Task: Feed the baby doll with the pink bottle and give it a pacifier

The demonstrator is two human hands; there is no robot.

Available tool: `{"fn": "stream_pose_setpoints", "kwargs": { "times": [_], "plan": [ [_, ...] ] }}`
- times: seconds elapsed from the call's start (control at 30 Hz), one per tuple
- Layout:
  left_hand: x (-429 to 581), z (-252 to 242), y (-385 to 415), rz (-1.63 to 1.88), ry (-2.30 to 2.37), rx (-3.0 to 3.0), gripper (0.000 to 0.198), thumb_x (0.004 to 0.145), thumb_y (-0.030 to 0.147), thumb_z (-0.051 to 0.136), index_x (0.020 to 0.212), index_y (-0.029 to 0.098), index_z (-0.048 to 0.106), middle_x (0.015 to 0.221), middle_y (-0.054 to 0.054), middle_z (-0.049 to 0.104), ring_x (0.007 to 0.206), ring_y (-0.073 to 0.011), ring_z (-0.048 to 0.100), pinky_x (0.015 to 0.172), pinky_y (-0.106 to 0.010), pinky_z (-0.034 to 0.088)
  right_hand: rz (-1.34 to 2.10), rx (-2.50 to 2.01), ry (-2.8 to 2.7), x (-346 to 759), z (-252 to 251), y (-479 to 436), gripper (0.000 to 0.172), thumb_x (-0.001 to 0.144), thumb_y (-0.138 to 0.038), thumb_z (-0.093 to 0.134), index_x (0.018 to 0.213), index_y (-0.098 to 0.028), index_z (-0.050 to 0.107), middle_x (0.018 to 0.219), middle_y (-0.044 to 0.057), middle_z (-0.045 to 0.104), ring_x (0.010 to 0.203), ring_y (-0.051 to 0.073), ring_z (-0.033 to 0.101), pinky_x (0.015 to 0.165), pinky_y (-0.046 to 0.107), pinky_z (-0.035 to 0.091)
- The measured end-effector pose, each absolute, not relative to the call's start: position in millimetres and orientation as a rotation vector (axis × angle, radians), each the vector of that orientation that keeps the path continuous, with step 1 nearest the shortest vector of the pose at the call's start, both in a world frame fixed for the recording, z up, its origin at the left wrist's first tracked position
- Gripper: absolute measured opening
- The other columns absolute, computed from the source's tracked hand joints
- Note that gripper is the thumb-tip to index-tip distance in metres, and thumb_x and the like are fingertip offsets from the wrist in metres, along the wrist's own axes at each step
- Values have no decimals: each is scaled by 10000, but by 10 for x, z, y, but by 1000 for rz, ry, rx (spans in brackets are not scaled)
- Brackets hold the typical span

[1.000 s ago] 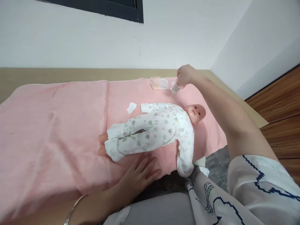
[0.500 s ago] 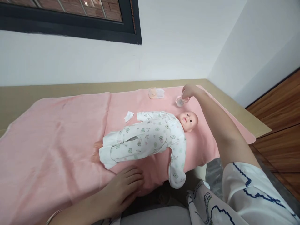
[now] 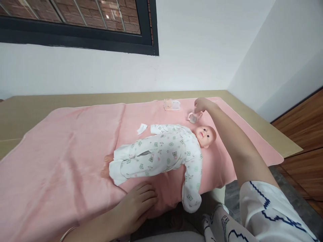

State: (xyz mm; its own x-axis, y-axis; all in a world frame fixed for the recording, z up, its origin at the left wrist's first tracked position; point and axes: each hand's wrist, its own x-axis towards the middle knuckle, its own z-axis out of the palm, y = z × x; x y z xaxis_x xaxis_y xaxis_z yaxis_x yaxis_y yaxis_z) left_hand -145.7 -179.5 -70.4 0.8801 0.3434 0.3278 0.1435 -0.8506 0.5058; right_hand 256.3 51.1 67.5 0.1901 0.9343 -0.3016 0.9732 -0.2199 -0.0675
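Observation:
A baby doll (image 3: 158, 151) lies on its back on the pink blanket (image 3: 63, 141), head to the right and feet to the left. It wears a white printed outfit with long sleeves. Beyond its head, my right hand (image 3: 201, 105) is closed on a small clear baby cup with pink handles (image 3: 193, 117), whose base I cannot make out as touching or lifted. My left hand (image 3: 141, 201) rests flat on the blanket's near edge, below the doll's legs, fingers stretched out and holding nothing.
A small soft pack (image 3: 172, 104) lies at the blanket's far edge, left of the cup. Near the doll's far sleeve is a folded white tissue (image 3: 142, 129). The wooden tabletop (image 3: 252, 117) shows around the blanket, with a white wall (image 3: 191, 50) behind and wooden cabinets (image 3: 302, 134) at right.
The camera has tilted up, so everything sits lower in view. My right hand has shifted slightly left with the cup, relative to the doll's head. My left hand stays in place.

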Motion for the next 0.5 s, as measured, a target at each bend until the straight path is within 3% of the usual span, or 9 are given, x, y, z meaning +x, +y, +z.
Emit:
{"fn": "stream_pose_setpoints", "kwargs": {
  "times": [0.1,0.23,0.37,0.5],
  "plan": [
    [-1394,-620,-1806,510,365,2564,328,855,27,409,1018,193,640,934,-69,703,886,-221,605,865,-375,505,-420,2598,1985,2755,829,403,636,746,-324,737,1316,-133,531,1109,139,677,634,137,604,570,256,462],
    [-1316,-573,-1820,508,338,2554,292,857,27,428,971,201,632,911,-52,701,868,-214,600,821,-350,500,-273,2846,1829,3089,762,217,523,888,-356,535,1311,-51,497,1038,183,683,692,167,609,565,265,422],
    [-1272,-528,-1827,502,291,2566,271,865,25,426,941,208,611,897,-43,704,853,-208,613,807,-346,510,-356,2597,1599,3205,281,47,505,850,-253,589,1309,-52,527,1245,222,625,1045,243,631,703,269,440],
    [-1202,-306,-1820,484,223,2595,246,915,60,428,985,212,609,882,-44,703,808,-201,623,772,-342,529,-502,2499,1583,3144,-146,-66,565,771,-296,704,1290,-111,575,1308,194,606,1160,291,601,815,306,460]
  ]
}}
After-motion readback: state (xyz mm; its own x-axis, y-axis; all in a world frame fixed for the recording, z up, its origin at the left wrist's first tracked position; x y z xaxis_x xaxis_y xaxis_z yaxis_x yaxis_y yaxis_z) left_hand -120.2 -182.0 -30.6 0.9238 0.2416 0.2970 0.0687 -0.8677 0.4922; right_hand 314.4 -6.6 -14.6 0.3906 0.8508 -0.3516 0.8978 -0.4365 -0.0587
